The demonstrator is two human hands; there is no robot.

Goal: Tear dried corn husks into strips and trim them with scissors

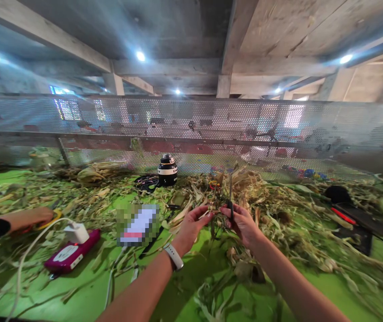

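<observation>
My left hand (191, 226), with a pale band on the wrist, pinches a small bunch of dried husk strips (214, 208) between thumb and fingers. Close beside it, my right hand (241, 223) is closed around the black handle of what look like scissors (231, 190), their narrow metal part pointing up and away from me. The right fingertips also reach the husk bunch. Its exact shape is hard to make out. Loose husk strips lie below and around both hands on the green tabletop (181, 286).
A purple power strip (72, 252) with a white plug and cable sits left, near a phone (139, 226). A co-worker's hand (40, 218) is beyond it. A black jar (167, 172) stands before the perforated metal screen (185, 134). Dark devices (366, 217) lie at right.
</observation>
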